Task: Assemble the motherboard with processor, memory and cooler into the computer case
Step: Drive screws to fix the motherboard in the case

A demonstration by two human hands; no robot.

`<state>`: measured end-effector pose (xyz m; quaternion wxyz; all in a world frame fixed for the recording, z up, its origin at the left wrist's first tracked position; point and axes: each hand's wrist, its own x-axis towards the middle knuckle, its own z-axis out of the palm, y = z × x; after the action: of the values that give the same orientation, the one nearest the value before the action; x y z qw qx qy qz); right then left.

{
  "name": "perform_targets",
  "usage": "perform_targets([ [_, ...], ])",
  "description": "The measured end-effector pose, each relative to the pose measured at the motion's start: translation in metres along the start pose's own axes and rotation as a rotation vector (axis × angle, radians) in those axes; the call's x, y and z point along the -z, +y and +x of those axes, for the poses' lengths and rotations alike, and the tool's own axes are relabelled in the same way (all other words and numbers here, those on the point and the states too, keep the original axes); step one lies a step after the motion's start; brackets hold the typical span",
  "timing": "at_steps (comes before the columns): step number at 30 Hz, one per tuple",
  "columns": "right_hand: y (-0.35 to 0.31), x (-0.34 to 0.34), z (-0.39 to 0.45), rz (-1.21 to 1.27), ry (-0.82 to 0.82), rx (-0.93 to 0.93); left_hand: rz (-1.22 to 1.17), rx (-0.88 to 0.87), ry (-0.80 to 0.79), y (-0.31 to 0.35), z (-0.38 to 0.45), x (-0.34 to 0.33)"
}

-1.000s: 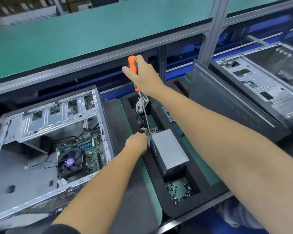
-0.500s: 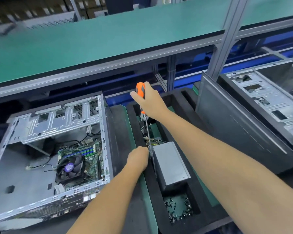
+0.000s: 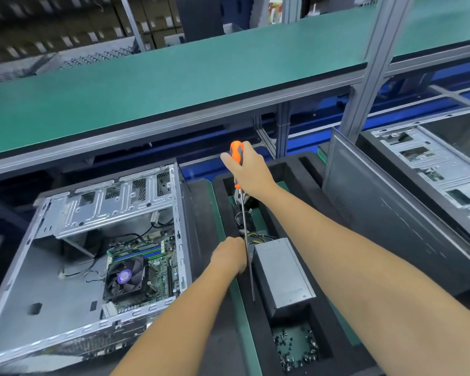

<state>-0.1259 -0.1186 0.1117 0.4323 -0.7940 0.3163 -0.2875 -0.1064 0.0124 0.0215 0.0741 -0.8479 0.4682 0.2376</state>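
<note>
The open computer case (image 3: pixel 65 267) lies on its side at left. Inside it are the motherboard (image 3: pixel 158 256) with memory sticks and a black cooler fan (image 3: pixel 124 278). My right hand (image 3: pixel 248 172) grips the orange handle of a long screwdriver (image 3: pixel 236 151), whose shaft runs down beside the grey power supply (image 3: pixel 282 275) in the black foam tray (image 3: pixel 323 202). My left hand (image 3: pixel 228 256) is curled at the power supply's far left corner, touching the shaft. What its fingers hold is hidden.
A foam pocket holds several loose screws (image 3: pixel 295 348). A dark case side panel (image 3: pixel 391 218) leans at right, with a second open case (image 3: pixel 440 175) behind it. A green shelf (image 3: pixel 174 77) overhangs the far side, carried by a metal post (image 3: pixel 364 90).
The view has tilted up, so case and tray sit lower in the frame. Both hands keep their places on the screwdriver and by the power supply.
</note>
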Motion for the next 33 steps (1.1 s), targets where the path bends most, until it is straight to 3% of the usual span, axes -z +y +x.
perform_targets([
  [7, 0.004, -0.006, -0.008, -0.024, 0.005, 0.010, -0.009, 0.009, 0.131, 0.000, -0.011, -0.026],
  [16, 0.008, -0.004, -0.011, -0.013, 0.003, 0.010, -0.085, 0.037, 0.055, -0.012, -0.014, -0.036],
  [33, 0.012, -0.007, -0.008, -0.057, -0.028, -0.014, 0.020, 0.034, 0.112, -0.011, -0.015, -0.036],
])
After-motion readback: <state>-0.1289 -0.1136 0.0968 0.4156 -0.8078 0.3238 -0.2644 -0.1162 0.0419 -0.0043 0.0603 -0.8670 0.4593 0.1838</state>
